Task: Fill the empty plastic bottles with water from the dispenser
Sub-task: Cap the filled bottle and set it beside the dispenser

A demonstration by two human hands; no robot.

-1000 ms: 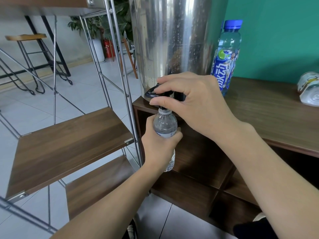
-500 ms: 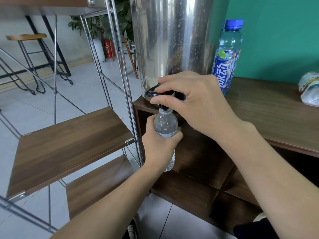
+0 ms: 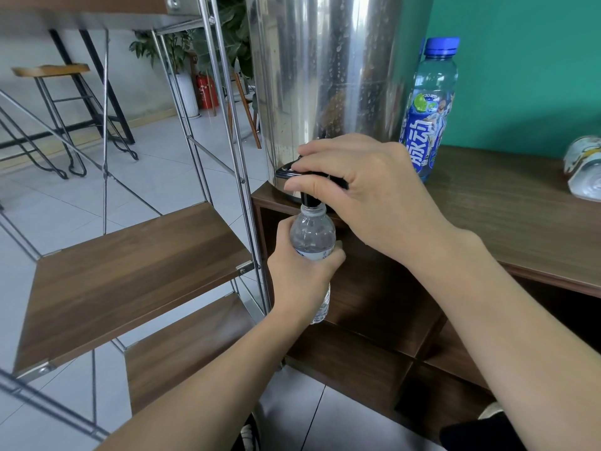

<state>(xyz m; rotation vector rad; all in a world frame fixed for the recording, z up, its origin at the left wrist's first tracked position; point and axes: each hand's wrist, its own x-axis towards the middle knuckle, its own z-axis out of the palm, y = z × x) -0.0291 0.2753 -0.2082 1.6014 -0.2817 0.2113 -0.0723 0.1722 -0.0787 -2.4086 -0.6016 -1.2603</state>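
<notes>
One small clear bottle point(image 3: 313, 237) is being filled right now: the left hand point(image 3: 300, 278) is wrapped around its middle and holds it upright with its open mouth pressed up against the black spout point(image 3: 309, 200) of the steel dispenser point(image 3: 325, 86), which stands on the wooden tabletop point(image 3: 507, 222) at its left end. The right hand point(image 3: 367, 196) is curled over the black tap lever point(image 3: 287, 169), thumb below and fingers on top, apparently holding it down. How much water is inside is hard to tell, since the left hand covers most of the bottle; the shoulder above the fingers looks wet and glinting, so my guess is that it is close to full, but I would not swear to it. A taller blue-capped bottle point(image 3: 429, 109) with a blue label stands on the tabletop just right of the dispenser, capped; whether it counts as done is unclear. Something crumpled and pale point(image 3: 583, 170) lies at the far right edge, too cut off to name. So the task looks to be midway at best: this bottle needs finishing and capping, and any others remain. Compared with the frames half a second and one second back, almost nothing differs: both hands keep the same grips, and the bottle sits at the same spot under the spout.
</notes>
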